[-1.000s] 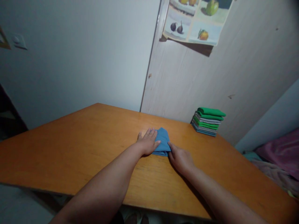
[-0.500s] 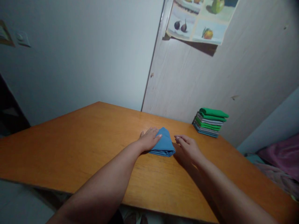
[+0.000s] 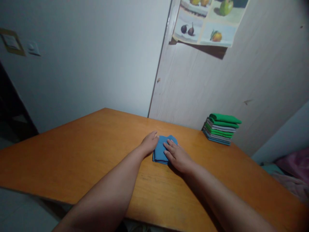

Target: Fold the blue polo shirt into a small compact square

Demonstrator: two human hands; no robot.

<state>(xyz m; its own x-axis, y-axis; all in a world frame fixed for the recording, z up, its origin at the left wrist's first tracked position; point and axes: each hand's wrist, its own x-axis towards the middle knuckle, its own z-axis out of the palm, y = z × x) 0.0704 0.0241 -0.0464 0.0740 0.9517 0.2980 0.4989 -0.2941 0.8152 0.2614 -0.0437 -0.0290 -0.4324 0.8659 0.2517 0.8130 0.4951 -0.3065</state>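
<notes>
A small folded blue cloth [image 3: 159,151] lies on the orange wooden table [image 3: 84,151], a little past its middle. My left hand [image 3: 149,143] rests at the cloth's left edge, its fingers curled against the fabric. My right hand [image 3: 176,155] lies flat on top of the cloth's right half with fingers stretched out, pressing it down. Both forearms reach in from the near edge.
A stack of folded cloths [image 3: 221,129], green, grey and blue, stands at the table's far right by a pale wooden door. A fruit poster [image 3: 207,22] hangs on that door. Purple bedding [image 3: 292,164] lies to the right beyond the table.
The cloth has been folded narrower. My right hand moved from the table beside the cloth onto its top, and my left hand slid from on top to its left edge.
</notes>
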